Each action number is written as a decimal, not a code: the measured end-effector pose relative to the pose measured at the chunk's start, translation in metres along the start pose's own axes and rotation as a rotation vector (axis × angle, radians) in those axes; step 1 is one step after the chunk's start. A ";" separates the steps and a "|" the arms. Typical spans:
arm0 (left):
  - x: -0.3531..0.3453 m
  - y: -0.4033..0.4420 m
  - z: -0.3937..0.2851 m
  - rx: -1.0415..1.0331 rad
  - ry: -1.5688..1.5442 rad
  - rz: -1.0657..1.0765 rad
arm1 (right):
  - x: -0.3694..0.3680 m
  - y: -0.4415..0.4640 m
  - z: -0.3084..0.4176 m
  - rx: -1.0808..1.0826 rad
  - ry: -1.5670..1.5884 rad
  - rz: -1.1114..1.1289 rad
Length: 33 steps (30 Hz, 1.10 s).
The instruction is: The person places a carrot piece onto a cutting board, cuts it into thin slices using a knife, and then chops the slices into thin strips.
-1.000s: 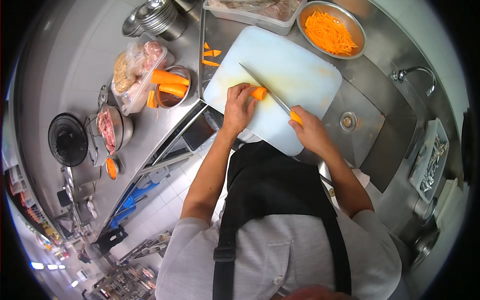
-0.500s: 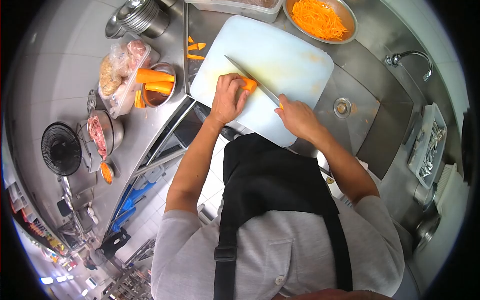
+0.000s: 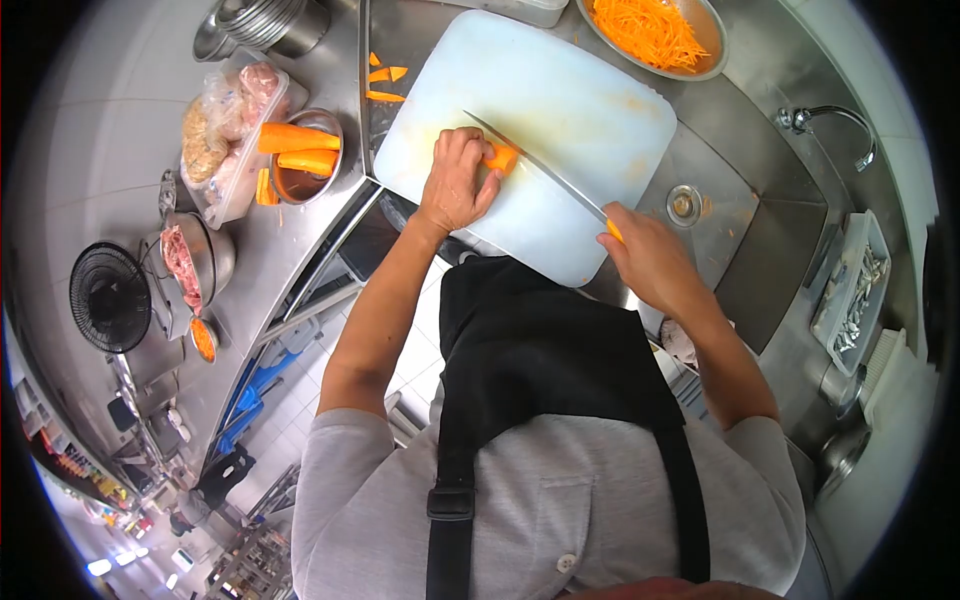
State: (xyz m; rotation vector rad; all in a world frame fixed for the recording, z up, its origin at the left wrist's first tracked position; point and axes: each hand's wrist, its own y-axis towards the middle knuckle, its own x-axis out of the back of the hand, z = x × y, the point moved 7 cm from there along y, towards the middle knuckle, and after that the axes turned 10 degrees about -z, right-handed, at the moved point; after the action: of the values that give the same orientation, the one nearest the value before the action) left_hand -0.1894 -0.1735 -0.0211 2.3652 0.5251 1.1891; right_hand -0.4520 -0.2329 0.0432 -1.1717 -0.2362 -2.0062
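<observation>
A thick piece of carrot [image 3: 502,158] lies on the white cutting board [image 3: 560,75], with my left hand [image 3: 458,182] closed over its near end. My right hand [image 3: 645,250] grips the handle of a long kitchen knife [image 3: 563,181], and a bit of its yellow-orange handle shows by the thumb. The blade runs diagonally across the board, along the right side of the carrot. Whether its edge has entered the carrot, I cannot tell.
Shredded carrot fills a metal bowl [image 3: 655,35] behind the board. Carrot trimmings [image 3: 385,75] lie left of it. Peeled carrots [image 3: 300,140] rest on a metal pot [image 3: 330,185], beside a plastic tub of bagged food [image 3: 230,135]. A sink drain [image 3: 684,205] and tap [image 3: 835,120] are on the right.
My right hand has moved right, away from the carrot, drawing the knife back with it. My left hand stays on the carrot. The whole view has shifted slightly.
</observation>
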 end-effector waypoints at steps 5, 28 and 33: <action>-0.001 -0.001 0.001 0.014 -0.013 -0.002 | 0.007 -0.008 0.003 0.006 -0.015 0.003; -0.001 -0.001 0.003 0.023 -0.017 -0.011 | -0.035 0.030 0.002 0.071 -0.042 0.022; 0.000 0.000 0.001 -0.010 -0.006 -0.010 | -0.014 0.009 0.009 0.028 -0.099 0.083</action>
State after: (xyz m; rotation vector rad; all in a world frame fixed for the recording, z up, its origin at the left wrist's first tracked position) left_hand -0.1888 -0.1733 -0.0217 2.3546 0.5267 1.1769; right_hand -0.4365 -0.2272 0.0353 -1.2452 -0.2607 -1.8697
